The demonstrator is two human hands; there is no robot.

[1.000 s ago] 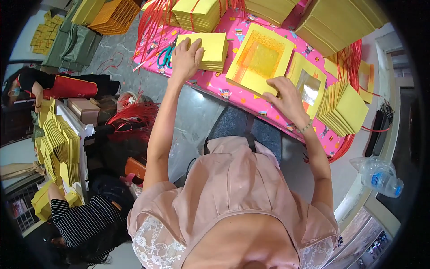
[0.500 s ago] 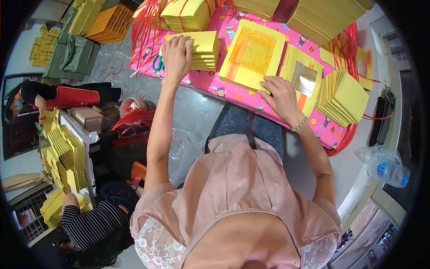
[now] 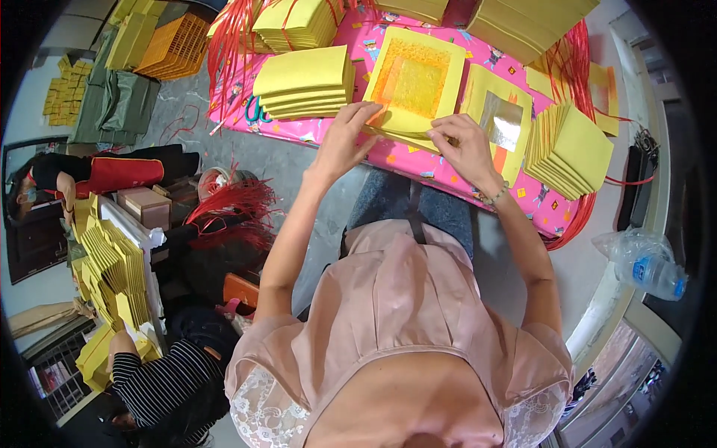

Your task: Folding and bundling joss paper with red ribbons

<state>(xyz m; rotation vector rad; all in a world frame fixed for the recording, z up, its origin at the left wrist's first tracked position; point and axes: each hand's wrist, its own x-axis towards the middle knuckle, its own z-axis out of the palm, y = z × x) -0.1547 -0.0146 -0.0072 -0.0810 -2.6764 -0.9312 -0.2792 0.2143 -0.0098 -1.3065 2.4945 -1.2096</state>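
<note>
A stack of yellow paper sheets [image 3: 450, 91] lies in front of me, its top sheet printed with an orange frame around a glossy yellow square. My right hand [image 3: 464, 145] is closed in a pinch at the near right edge of the top sheet, which bows up slightly there. At the near left corner, my left hand [image 3: 347, 138] has its fingers stretched over the paper and its thumb apart below. To the left sits a pile of folded yellow paper [image 3: 302, 75], with teal-handled scissors [image 3: 256, 110] beside it. Right of the stack is a yellow sheet with a silver patch [image 3: 502, 123].
A pink patterned cloth [image 3: 403, 158] covers the table. Fanned yellow paper [image 3: 571, 149] stands at the right, with red strings [image 3: 571, 60] behind. More yellow bundles [image 3: 295, 22] line the back. Two people work at the left near yellow stacks [image 3: 112, 257]. A plastic bottle [image 3: 657, 276] lies right.
My left hand has left the folded pile and come right to the framed sheet's near left corner. My right hand's fingers have curled from lying flat into a pinch at the sheet's edge.
</note>
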